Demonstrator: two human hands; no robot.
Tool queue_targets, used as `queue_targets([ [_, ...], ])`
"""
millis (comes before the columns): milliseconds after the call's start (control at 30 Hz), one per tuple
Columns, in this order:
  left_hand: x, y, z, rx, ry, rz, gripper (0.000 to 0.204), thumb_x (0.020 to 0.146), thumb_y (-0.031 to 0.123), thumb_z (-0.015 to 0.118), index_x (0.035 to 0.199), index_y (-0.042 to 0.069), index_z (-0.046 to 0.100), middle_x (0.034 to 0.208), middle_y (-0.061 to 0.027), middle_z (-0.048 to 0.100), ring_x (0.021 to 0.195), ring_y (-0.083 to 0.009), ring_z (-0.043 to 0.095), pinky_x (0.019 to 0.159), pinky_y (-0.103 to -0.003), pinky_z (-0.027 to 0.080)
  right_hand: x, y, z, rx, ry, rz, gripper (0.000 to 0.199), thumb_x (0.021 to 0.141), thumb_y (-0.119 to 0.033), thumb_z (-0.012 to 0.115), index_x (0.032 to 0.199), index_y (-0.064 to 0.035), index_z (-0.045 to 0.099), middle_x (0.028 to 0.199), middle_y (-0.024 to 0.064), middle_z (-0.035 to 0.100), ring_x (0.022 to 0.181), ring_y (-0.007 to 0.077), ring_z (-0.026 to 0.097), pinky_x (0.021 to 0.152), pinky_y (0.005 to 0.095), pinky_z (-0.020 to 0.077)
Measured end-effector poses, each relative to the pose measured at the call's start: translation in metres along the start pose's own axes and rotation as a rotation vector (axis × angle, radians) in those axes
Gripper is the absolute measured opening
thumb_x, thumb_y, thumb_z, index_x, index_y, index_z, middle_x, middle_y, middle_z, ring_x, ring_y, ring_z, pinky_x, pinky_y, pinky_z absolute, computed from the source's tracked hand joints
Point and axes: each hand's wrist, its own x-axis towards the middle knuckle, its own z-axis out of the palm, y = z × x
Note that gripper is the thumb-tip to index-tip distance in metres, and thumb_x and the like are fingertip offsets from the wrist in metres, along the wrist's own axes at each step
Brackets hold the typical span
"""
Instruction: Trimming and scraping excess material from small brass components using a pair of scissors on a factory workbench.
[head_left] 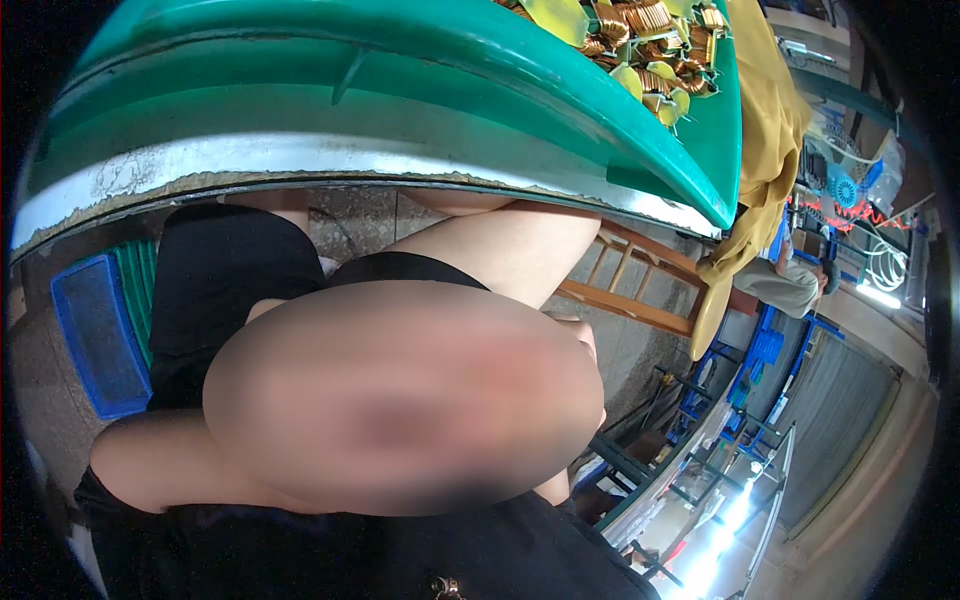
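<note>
A large blurred oval covers the middle of the view and hides most of both my hands. My left arm (150, 465) runs into it from the lower left, and a little of my right arm (553, 488) shows at its lower right. Bits of skin stick out at the oval's upper left and right rims; which hand each belongs to, I cannot tell. Whatever the hands may hold is hidden. Beyond my legs, a green plastic tray (440, 50) rests on a white worktop (270, 152). Several copper-wound coils (648, 18) with yellow parts lie in its far right portion.
Mustard-coloured cloth (765, 130) hangs at the tray's right side. Below it is a wooden slatted frame (635, 310). A blue crate (100, 335) stands on the floor at left. Far right, another person (785, 285) appears near racks and a shutter (840, 430).
</note>
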Motion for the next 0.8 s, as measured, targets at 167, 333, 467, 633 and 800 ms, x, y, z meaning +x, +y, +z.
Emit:
queue_targets([
  [167, 0.001, 0.002, -0.005, 0.04, -0.042, -0.012, 0.025, 0.063, -0.002, 0.078, 0.078, 0.003, 0.059, 0.097, -0.0175, 0.065, 0.079, -0.0248, 0.066, 0.064, -0.029, 0.052, -0.004, -0.009, -0.005, -0.088, -0.039, 0.029, 0.05, 0.089, -0.051, 0.044, 0.079, -0.003, 0.053, 0.077, 0.0103, 0.054, 0.07, 0.0239, 0.051, 0.066, 0.0355, 0.0455],
  [333, 0.0, 0.001, -0.001, 0.026, -0.029, -0.001, 0.024, 0.064, -0.002, 0.078, 0.078, 0.003, 0.059, 0.097, -0.0173, 0.065, 0.079, -0.0248, 0.066, 0.064, -0.029, 0.053, -0.004, -0.011, -0.01, -0.127, -0.075, 0.055, 0.047, 0.089, -0.049, 0.046, 0.079, -0.0031, 0.053, 0.078, 0.0099, 0.054, 0.069, 0.0239, 0.05, 0.066, 0.036, 0.0456],
  [467, 0.0, 0.002, 0.003, -0.013, -0.002, 0.022, 0.023, 0.064, -0.003, 0.078, 0.077, 0.003, 0.059, 0.097, -0.0173, 0.065, 0.078, -0.0243, 0.065, 0.063, -0.028, 0.053, -0.001, -0.004, -0.007, -0.015, -0.025, 0.052, 0.045, 0.09, -0.046, 0.046, 0.079, -0.0032, 0.052, 0.078, 0.0099, 0.054, 0.068, 0.0243, 0.05, 0.066, 0.037, 0.0456],
  [633, 0.0, 0.001, 0.006, -0.06, -0.02, 0.006, 0.023, 0.064, -0.004, 0.077, 0.078, 0.003, 0.06, 0.097, -0.0177, 0.065, 0.077, -0.0236, 0.065, 0.061, -0.027, 0.054, -0.004, 0.021, -0.003, 0.257, 0.1, 0.015, 0.042, 0.091, -0.044, 0.046, 0.08, -0.0033, 0.052, 0.077, 0.0104, 0.053, 0.068, 0.0251, 0.05, 0.066, 0.0384, 0.0456],
  [800, 0.001, 0.005, 0.007, -0.1, -0.013, 0.016, 0.023, 0.064, -0.005, 0.077, 0.08, 0.002, 0.062, 0.098, -0.0184, 0.065, 0.077, -0.0229, 0.065, 0.061, -0.027, 0.054, -0.004, 0.024, -0.008, 0.111, -0.113, -0.006, 0.042, 0.092, -0.043, 0.045, 0.08, -0.0031, 0.051, 0.078, 0.0116, 0.054, 0.067, 0.0259, 0.05, 0.066, 0.0393, 0.0457],
])
